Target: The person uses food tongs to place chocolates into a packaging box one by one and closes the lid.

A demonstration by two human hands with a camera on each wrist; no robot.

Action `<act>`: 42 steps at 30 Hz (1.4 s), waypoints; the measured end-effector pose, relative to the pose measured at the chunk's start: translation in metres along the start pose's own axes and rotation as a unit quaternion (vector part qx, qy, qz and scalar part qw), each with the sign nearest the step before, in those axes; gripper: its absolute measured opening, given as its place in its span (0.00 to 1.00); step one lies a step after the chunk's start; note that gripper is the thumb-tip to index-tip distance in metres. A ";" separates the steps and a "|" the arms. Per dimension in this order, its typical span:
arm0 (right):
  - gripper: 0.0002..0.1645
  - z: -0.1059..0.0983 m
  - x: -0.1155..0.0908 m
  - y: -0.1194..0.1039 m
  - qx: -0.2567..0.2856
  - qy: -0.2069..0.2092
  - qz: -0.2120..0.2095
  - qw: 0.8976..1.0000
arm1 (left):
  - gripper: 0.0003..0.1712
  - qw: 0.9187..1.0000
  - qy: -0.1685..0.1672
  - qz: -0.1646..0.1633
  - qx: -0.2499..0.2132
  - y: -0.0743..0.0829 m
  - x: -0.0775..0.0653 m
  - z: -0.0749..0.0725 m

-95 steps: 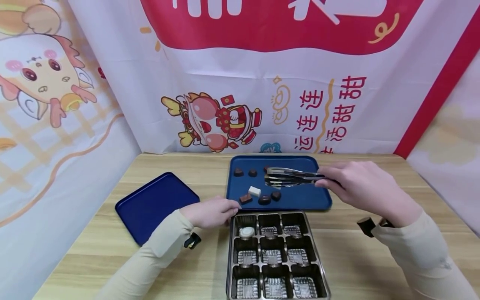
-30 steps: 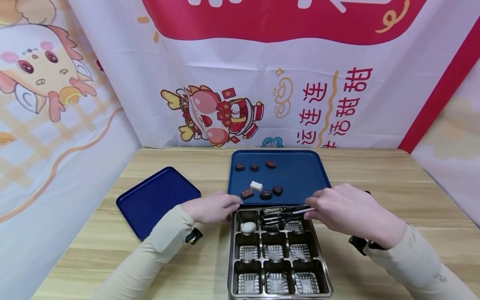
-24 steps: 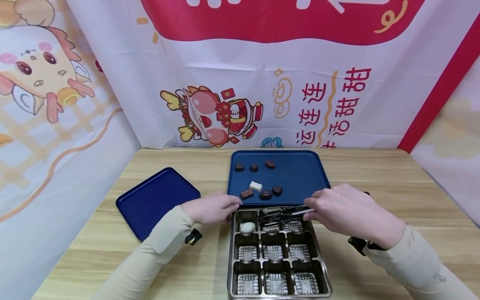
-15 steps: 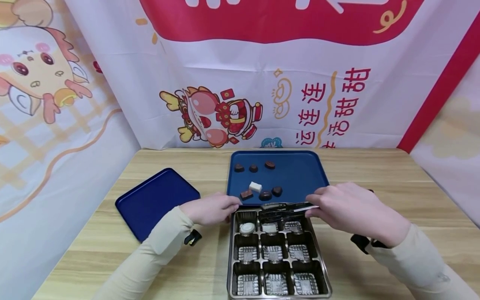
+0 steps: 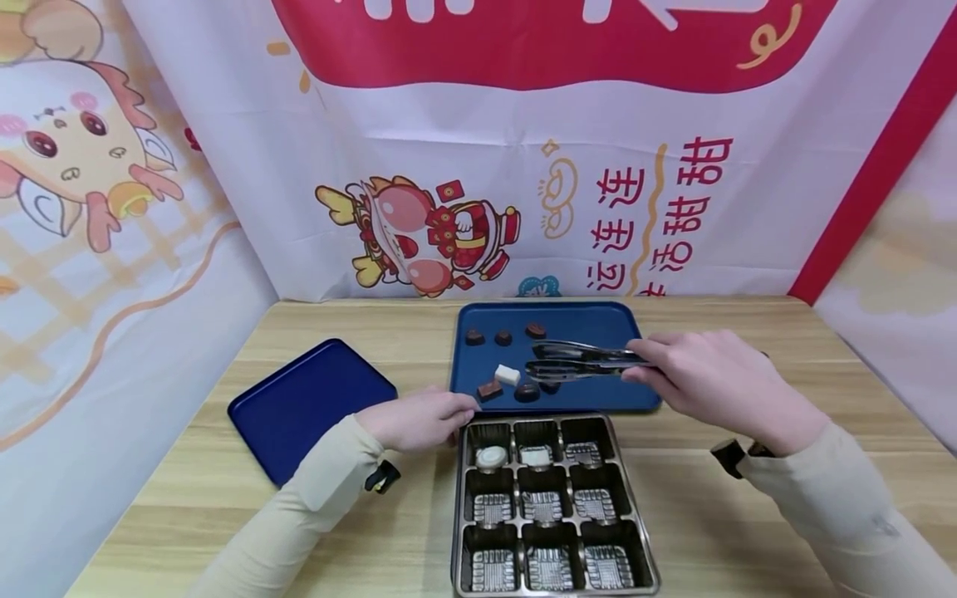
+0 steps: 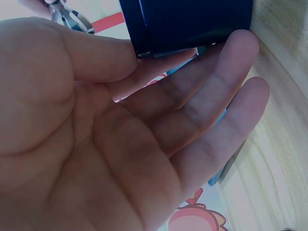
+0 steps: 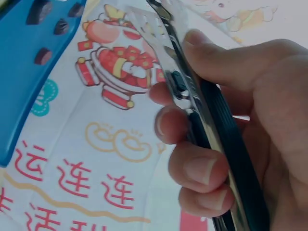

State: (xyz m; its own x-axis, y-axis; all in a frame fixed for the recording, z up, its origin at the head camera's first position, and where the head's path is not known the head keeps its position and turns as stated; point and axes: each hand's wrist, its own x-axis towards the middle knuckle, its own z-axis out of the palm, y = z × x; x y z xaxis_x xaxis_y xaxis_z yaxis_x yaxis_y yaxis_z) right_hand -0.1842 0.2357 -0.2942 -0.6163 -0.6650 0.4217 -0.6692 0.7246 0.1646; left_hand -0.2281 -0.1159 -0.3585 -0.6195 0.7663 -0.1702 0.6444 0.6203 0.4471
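Note:
My right hand [image 5: 721,386] grips metal tongs [image 5: 583,362] with dark handles, their tips parted over the blue tray [image 5: 609,320]. In the right wrist view, the fingers and thumb [image 7: 202,43] wrap the tongs' handles. On that tray lie dark chocolates, among them an oval one [image 5: 527,392], plus a brown block [image 5: 489,390] and a white block [image 5: 507,375]. The tongs partly cover one dark piece. My left hand [image 5: 419,419] holds the far left corner of the chocolate box [image 5: 549,527] between thumb and index finger. Its back row holds a round white chocolate [image 5: 491,458] and a white piece [image 5: 536,456].
A second, smaller dark blue tray [image 5: 314,407] lies at an angle left of the left hand. The box has a grid of compartments and stands right before the larger tray. A printed cloth [image 5: 478,166] hangs behind the wooden table [image 5: 703,531].
The tongs dipped into the box's back middle compartment and parted, leaving a white chocolate there. The right hand has since lifted them back over the blue tray. The left hand stays at the corner.

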 end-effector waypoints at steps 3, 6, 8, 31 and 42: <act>0.20 0.005 0.001 0.004 -0.011 0.015 0.001 1.000 | 0.12 1.000 0.004 0.002 0.005 0.001 -0.001 0.000; 0.20 0.011 0.003 0.007 -0.018 0.024 0.004 1.000 | 0.12 1.000 0.006 0.005 0.002 0.001 -0.001 0.000; 0.21 0.016 0.004 0.007 -0.020 0.017 0.010 1.000 | 0.12 1.000 0.005 0.005 -0.002 0.002 -0.001 0.000; 0.07 0.054 0.056 0.001 0.010 -0.166 -0.046 0.985 | 0.12 1.000 0.000 0.005 0.005 0.000 -0.001 0.000; 0.08 0.074 0.060 -0.001 -0.018 -0.161 -0.051 0.986 | 0.12 1.000 -0.004 0.003 -0.004 -0.001 -0.001 0.000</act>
State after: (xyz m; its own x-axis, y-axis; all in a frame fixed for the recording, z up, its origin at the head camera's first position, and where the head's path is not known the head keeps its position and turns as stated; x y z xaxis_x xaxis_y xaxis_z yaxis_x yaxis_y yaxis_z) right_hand -0.2519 0.1818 -0.3352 -0.6507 -0.7530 0.0984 -0.7225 0.6538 0.2249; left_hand -0.2278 -0.1167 -0.3591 -0.6122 0.7711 -0.1749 0.6442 0.6146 0.4552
